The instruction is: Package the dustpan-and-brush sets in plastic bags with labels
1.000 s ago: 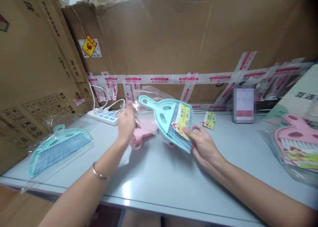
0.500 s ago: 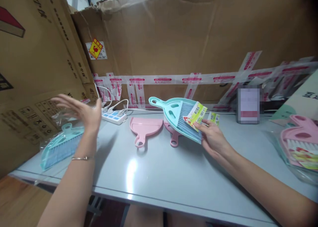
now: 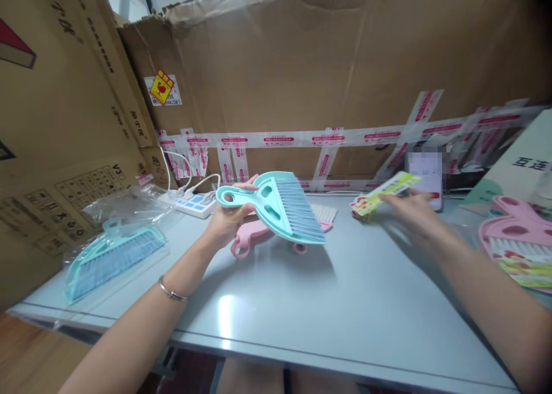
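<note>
My left hand [image 3: 227, 221] grips a mint-green dustpan-and-brush set [image 3: 264, 203] by its handle end, raised above the table. The set's blue bristles point right. In my right hand [image 3: 416, 213], which is smeared by motion, is a yellow-green label card [image 3: 388, 191] with red print, off to the right of the set. Below and behind the green set lies a pink dustpan [image 3: 248, 233], partly covered by it. White bristles of a pink brush [image 3: 325, 214] show at the right of the green set.
Another mint set in a clear bag [image 3: 116, 261] lies at the left. A power strip [image 3: 194, 205] with white cables stands behind. Bagged pink sets [image 3: 520, 233] sit at the right, near a phone-like device [image 3: 426, 172]. Large cardboard boxes [image 3: 276, 66] wall the back and left.
My left hand came right and took hold of the green set. My right hand let go of the set and moved right with the label card, which came off the bristles.
</note>
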### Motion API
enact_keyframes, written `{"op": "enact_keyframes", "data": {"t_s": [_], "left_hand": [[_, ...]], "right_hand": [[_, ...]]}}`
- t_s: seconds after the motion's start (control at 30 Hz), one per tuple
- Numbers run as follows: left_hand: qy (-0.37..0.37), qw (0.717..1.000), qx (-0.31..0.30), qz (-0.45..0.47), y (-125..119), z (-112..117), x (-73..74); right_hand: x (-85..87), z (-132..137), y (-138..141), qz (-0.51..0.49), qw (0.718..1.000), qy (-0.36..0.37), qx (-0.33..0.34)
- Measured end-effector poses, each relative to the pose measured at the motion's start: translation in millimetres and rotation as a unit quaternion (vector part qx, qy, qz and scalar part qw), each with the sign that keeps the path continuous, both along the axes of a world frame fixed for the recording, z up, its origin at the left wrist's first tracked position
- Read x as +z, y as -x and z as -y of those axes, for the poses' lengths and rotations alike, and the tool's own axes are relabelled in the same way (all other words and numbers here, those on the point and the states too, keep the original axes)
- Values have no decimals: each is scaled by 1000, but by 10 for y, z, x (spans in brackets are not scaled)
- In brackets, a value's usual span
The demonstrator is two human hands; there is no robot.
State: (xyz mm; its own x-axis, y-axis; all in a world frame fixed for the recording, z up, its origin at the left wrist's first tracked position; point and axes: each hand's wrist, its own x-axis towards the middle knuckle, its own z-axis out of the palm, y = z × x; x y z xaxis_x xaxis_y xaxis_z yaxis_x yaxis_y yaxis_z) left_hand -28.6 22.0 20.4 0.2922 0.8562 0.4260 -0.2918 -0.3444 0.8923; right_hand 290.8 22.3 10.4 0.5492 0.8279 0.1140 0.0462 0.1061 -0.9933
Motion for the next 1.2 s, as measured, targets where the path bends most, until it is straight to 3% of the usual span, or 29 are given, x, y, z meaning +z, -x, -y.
{"op": "enact_keyframes", "data": {"t_s": [0.07, 0.13, 0.23, 0.3, 0.33, 0.47, 0.6, 0.7, 0.8, 0.87, 0.93, 1.0, 1.1, 1.13, 1.2], "left_hand": [[-26, 999, 12, -24, -3, -1, 7], [-61, 997, 10, -50, -48, 31, 17], [-105, 989, -4, -100, -142, 129, 39], [-130, 982, -12, -134, -189, 192, 53], [-149, 978, -13, -145, -207, 215, 58], [-253, 957, 40, -133, -271, 249, 70], [-373, 910, 122, -138, -333, 254, 92], [-436, 876, 147, -142, -321, 275, 138], [-499, 840, 106, -187, -252, 330, 220], [-527, 813, 69, -240, -193, 379, 277], [-536, 799, 80, -261, -123, 408, 321], [-532, 801, 144, -234, -34, 392, 348], [-524, 792, 266, -165, 127, 286, 354], [-526, 783, 298, -149, 175, 244, 346], [-511, 771, 352, -147, 239, 174, 316]], "right_hand": [[56, 10, -41, 68, 991, -36, -114], [93, 105, 131, 207, 965, -122, -105], [98, 294, 610, 424, 863, -240, 131], [90, 376, 882, 476, 813, -253, 221], [89, 396, 971, 487, 801, -252, 240], [135, 404, 1049, 494, 799, -271, 210], [218, 457, 1015, 495, 789, -337, 139], [276, 537, 1041, 484, 791, -350, 131], [334, 604, 1090, 461, 789, -348, 209], [374, 637, 1127, 453, 766, -344, 299], [423, 667, 1150, 457, 750, -342, 334], [486, 685, 1132, 464, 765, -355, 269], [573, 627, 990, 467, 789, -381, 120], [584, 568, 916, 477, 782, -389, 94], [560, 390, 752, 530, 749, -383, 103]]}}
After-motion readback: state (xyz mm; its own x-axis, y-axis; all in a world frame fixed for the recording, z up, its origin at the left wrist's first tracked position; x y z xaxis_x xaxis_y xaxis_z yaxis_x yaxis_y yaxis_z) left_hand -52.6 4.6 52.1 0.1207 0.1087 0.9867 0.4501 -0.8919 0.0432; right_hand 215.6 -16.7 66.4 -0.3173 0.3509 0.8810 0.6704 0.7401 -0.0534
